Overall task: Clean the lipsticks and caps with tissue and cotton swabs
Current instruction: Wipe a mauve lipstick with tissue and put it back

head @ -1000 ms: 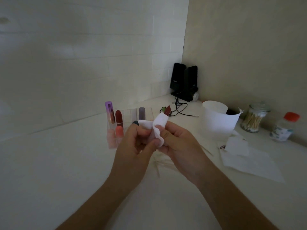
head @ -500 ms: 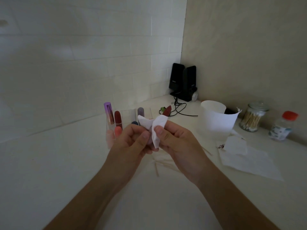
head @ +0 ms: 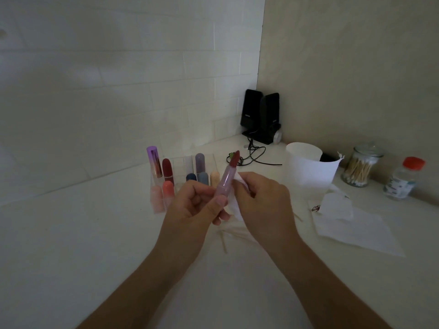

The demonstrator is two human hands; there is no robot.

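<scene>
The left grip (head: 197, 205) pinches an uncapped pink lipstick (head: 226, 181) near its base, holding it tilted above the desk (head: 71, 245) with the red tip pointing up and right. The right grip (head: 263, 205) clutches a crumpled tissue (head: 234, 206) just beside the tube. A clear rack (head: 187, 162) of lipsticks stands behind.

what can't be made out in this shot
Head view only:
- tissue: mostly hidden by the right hand that grips it.
- lipstick base: covered by fingers of the left hand.
- bottle label: too small and blurred to read.
- white tub contents: hidden by its own wall.
</scene>
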